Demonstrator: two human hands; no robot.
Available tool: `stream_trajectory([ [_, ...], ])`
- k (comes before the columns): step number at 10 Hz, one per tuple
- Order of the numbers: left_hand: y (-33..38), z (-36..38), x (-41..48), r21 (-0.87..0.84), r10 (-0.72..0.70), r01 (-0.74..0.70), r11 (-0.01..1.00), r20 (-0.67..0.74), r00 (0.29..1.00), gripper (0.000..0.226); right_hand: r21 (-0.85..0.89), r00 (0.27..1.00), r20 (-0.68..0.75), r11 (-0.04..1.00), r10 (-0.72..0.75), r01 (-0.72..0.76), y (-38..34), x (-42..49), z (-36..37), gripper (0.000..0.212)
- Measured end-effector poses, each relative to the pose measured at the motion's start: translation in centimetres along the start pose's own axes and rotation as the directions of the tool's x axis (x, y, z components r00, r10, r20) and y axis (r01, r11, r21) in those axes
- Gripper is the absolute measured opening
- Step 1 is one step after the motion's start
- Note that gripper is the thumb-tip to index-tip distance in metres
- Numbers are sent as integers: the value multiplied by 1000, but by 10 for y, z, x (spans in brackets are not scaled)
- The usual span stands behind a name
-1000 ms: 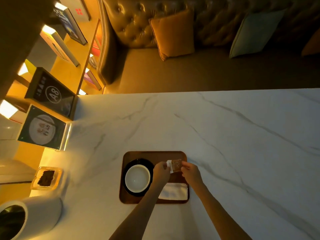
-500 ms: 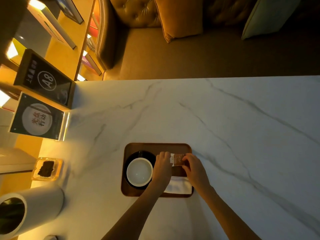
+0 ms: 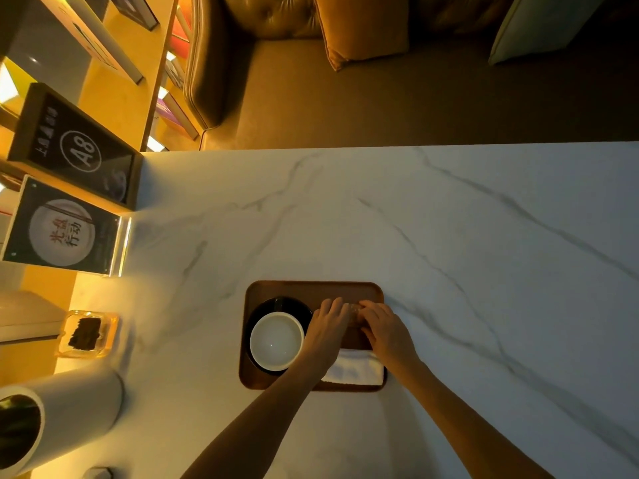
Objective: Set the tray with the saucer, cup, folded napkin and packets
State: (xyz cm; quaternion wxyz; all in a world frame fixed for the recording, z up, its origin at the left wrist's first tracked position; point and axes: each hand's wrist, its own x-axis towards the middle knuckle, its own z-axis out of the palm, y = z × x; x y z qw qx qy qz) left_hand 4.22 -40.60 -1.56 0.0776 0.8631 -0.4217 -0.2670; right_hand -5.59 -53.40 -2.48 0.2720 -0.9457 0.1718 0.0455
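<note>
I see both hands, left hand (image 3: 326, 326) and right hand (image 3: 383, 328), pinching the packets (image 3: 353, 311) low over the tray (image 3: 311, 288), probably to square them above the napkin (image 3: 356, 369), clear of cup (image 3: 276, 342).

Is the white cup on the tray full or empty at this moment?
Empty. The cup stands upright on the dark saucer, and its pale inside shows bare to the bottom, with no liquid in it.

Both hands (image 3: 356, 326) on tray (image 3: 311, 288), perhaps packets.
</note>
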Motion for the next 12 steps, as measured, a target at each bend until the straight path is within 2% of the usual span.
stream_trajectory([
  [2, 5, -4, 1, -21, -7, 7, 1000, -24, 1000, 50, 26, 999, 12, 999, 33, -33, 1, 1, 2, 29],
  [3, 7, -5, 0, -17, -14, 14, 1000, -29, 999, 51, 22, 999, 36, 999, 32, -33, 3, -1, 3, 33],
  [5, 8, -8, 0, -13, -13, 13, 1000, -35, 999, 53, 71, 998, 10, 996, 56, -57, 3, 4, 4, 24],
  [7, 7, -9, 2, -16, -20, 19, 1000, -34, 999, 52, 81, 997, -6, 993, 83, -83, 3, 5, 6, 27],
  [11, 13, -18, -10, -81, -63, 63, 995, 2, 998, 66, 130, 990, 104, 986, 93, -106, 0, 0, -7, 33],
  [12, 14, -22, -19, -145, -46, 42, 989, -29, 998, 62, 192, 989, 21, 970, 149, -150, 1, -6, -20, 27],
])
